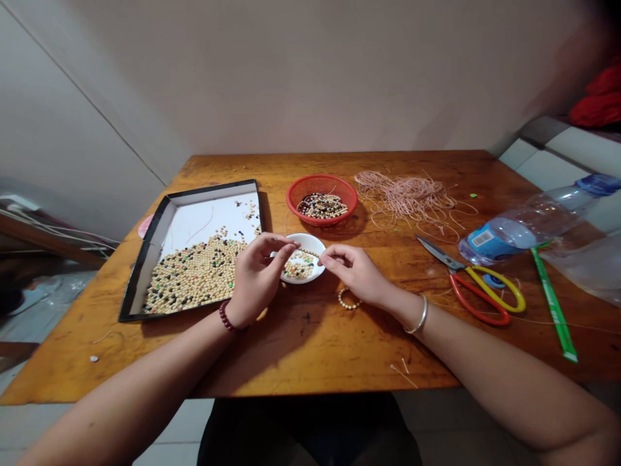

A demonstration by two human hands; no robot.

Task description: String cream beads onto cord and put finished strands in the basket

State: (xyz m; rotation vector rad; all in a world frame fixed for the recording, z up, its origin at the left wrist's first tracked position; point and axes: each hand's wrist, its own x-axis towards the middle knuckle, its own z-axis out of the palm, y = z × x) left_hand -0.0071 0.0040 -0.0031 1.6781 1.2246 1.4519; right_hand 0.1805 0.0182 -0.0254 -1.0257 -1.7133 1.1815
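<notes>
My left hand [259,268], with a dark red bead bracelet at the wrist, pinches at the left rim of a small white bowl [317,243]. Across from it, my right hand [356,268] is also closed in a pinch, a silver bangle on its wrist. A thin string of beads [309,252] appears to stretch between the two sets of fingertips, above the bowl. Loose beads [295,269], mostly pale, lie inside the bowl. Below my right hand rests a small ring of cream beads [348,300] on the wooden table [310,362]. The string's ends are hidden by my fingers.
A black-edged tray [169,220] of mixed beads stands left. Behind the bowl sits a red basket [323,179] holding beads. Farther right are tangled pink cord [402,197], scissors [453,264] with blades apart, a plastic bottle [528,220] on its side and a green strip [553,304].
</notes>
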